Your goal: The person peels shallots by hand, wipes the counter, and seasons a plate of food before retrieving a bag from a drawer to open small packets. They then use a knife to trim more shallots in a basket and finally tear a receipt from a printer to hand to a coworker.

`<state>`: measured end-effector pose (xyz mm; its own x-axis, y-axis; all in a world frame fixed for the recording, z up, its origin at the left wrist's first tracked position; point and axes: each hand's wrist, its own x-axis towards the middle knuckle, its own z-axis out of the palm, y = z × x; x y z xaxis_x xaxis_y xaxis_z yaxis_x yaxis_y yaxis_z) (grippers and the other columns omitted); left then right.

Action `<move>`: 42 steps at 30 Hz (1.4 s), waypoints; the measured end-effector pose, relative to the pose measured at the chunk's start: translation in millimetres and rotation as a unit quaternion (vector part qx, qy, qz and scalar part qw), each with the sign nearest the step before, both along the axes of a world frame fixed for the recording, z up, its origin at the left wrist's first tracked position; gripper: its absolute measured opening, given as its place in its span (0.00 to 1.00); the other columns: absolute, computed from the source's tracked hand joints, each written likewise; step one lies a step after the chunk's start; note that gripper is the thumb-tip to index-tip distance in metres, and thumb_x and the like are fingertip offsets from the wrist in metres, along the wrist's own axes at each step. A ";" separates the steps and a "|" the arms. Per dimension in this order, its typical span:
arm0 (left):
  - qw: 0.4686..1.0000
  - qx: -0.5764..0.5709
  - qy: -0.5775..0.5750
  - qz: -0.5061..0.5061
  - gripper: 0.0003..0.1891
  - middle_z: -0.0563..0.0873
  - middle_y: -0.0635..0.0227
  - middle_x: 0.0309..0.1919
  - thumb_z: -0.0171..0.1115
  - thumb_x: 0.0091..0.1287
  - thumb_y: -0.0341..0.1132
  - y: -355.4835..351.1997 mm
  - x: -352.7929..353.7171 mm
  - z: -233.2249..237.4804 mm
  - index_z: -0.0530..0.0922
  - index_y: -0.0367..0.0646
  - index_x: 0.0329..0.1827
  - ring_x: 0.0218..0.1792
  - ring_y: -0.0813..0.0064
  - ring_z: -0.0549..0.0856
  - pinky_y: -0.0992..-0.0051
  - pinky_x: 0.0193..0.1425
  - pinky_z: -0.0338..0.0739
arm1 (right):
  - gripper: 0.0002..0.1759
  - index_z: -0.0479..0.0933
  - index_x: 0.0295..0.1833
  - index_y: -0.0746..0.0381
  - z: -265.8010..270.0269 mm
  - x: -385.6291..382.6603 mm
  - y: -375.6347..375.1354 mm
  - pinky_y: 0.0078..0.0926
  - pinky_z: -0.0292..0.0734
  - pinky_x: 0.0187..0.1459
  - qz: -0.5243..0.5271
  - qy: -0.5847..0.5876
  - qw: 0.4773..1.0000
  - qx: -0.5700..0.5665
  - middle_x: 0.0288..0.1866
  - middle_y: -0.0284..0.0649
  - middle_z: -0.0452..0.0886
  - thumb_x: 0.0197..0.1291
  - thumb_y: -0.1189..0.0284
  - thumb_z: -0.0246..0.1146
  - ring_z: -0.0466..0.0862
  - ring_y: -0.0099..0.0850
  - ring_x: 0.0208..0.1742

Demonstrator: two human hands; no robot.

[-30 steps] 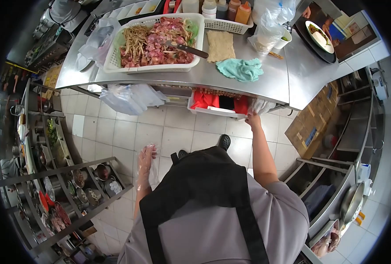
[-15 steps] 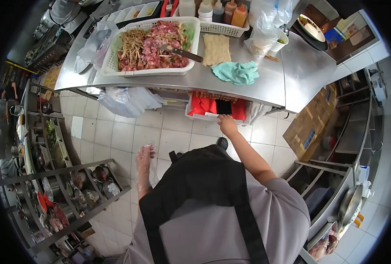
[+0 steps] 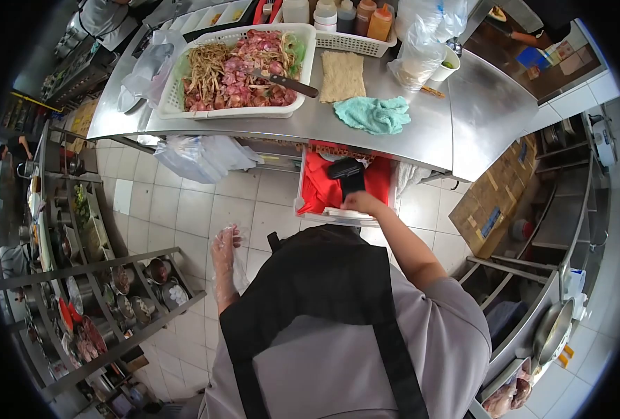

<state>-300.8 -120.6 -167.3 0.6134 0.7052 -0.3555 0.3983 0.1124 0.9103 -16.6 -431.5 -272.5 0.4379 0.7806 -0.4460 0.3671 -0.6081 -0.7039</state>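
Observation:
A loose clear plastic glove covers my left hand [image 3: 227, 244], which hangs over the floor tiles with loosely bent fingers apart and nothing in it. My bare right hand [image 3: 366, 203] is at the front rim of a pulled-out drawer [image 3: 301, 183], its fingers curled over the edge; the fingertips are partly hidden. Inside the drawer lie red cloth or bags [image 3: 318, 183], a black object [image 3: 345, 168] and a darker strip beneath it. Something flat and white [image 3: 338, 211] lies along the drawer's front, beside my right fingers.
On the steel counter [image 3: 422, 140] above stand a white basket [image 3: 237, 115] of shallots with a knife [image 3: 293, 86] on top, a folded tan cloth [image 3: 343, 77], a green cloth [image 3: 373, 115] and sauce bottles [image 3: 380, 23]. Plastic bags [image 3: 202, 157] hang below the counter's edge.
The drawer has come out toward me with my right hand at its front, showing more red material and the black object. My left hand has barely moved. The plate at top right is gone from its spot.

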 end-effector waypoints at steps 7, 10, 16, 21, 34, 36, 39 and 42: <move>0.999 -0.041 -0.013 0.004 0.20 0.81 0.65 0.23 0.51 0.67 0.46 -13.4 5.6 11.6 0.81 0.36 0.43 0.21 0.77 0.79 0.78 0.28 0.73 | 0.13 0.79 0.41 0.62 -36.7 78.5 74.5 0.41 0.74 0.45 -0.073 -0.312 0.946 0.041 0.43 0.50 0.79 0.58 0.67 0.53 0.80 0.49 0.42; 0.998 0.024 0.021 -0.057 0.20 0.81 0.64 0.19 0.49 0.68 0.46 -23.8 13.7 38.3 0.79 0.38 0.47 0.16 0.78 0.76 0.77 0.25 0.73 | 0.17 0.76 0.49 0.61 -58.1 102.5 99.2 0.45 0.70 0.51 -0.077 -0.393 0.906 -0.136 0.51 0.53 0.77 0.57 0.65 0.54 0.77 0.51 0.50; 0.996 0.038 0.040 -0.076 0.22 0.83 0.62 0.25 0.48 0.69 0.47 -36.3 23.4 63.1 0.72 0.42 0.58 0.17 0.78 0.77 0.74 0.34 0.77 | 0.19 0.75 0.51 0.62 -66.4 112.1 114.1 0.48 0.67 0.54 -0.250 -0.484 0.836 0.066 0.52 0.54 0.76 0.56 0.64 0.53 0.75 0.51 0.53; 0.957 -0.239 -0.163 -0.015 0.32 0.74 0.51 0.54 0.44 0.68 0.56 -37.5 45.5 78.5 0.62 0.40 0.66 0.50 0.59 0.76 0.62 0.57 0.70 | 0.22 0.74 0.52 0.64 -37.4 46.1 102.0 0.51 0.62 0.58 -0.122 -0.444 0.885 -0.064 0.52 0.56 0.75 0.57 0.61 0.54 0.74 0.49 0.55; 0.831 -0.311 -0.399 -0.231 0.34 0.59 0.49 0.67 0.46 0.68 0.52 12.5 112.4 162.0 0.55 0.36 0.68 0.68 0.55 0.61 0.54 0.67 0.58 | 0.07 0.76 0.34 0.65 295.8 56.9 191.3 0.17 0.69 0.26 -0.012 0.043 0.913 0.405 0.21 0.31 0.76 0.59 0.72 0.60 0.75 0.17 0.22; 0.819 -0.277 -0.458 -0.206 0.29 0.63 0.49 0.65 0.48 0.68 0.44 30.3 126.5 175.6 0.57 0.34 0.67 0.68 0.58 0.61 0.57 0.68 0.59 | 0.09 0.77 0.34 0.66 306.7 97.0 216.9 0.20 0.71 0.27 -0.067 -0.073 0.911 0.401 0.19 0.34 0.77 0.58 0.70 0.60 0.77 0.22 0.22; 0.892 -0.208 -0.394 -0.080 0.27 0.61 0.52 0.67 0.48 0.69 0.40 52.4 161.4 190.2 0.56 0.37 0.68 0.68 0.59 0.62 0.64 0.70 0.57 | 0.12 0.77 0.38 0.68 298.7 169.1 245.6 0.32 0.75 0.34 -0.201 -0.356 0.834 0.370 0.23 0.44 0.80 0.55 0.69 0.62 0.82 0.41 0.29; 0.933 -0.037 -0.354 0.051 0.26 0.62 0.53 0.66 0.47 0.70 0.38 50.5 195.1 176.7 0.56 0.35 0.68 0.67 0.60 0.63 0.66 0.70 0.56 | 0.13 0.78 0.41 0.68 286.9 205.8 232.4 0.35 0.75 0.40 -0.182 -0.440 0.848 0.234 0.32 0.51 0.81 0.55 0.69 0.61 0.80 0.49 0.38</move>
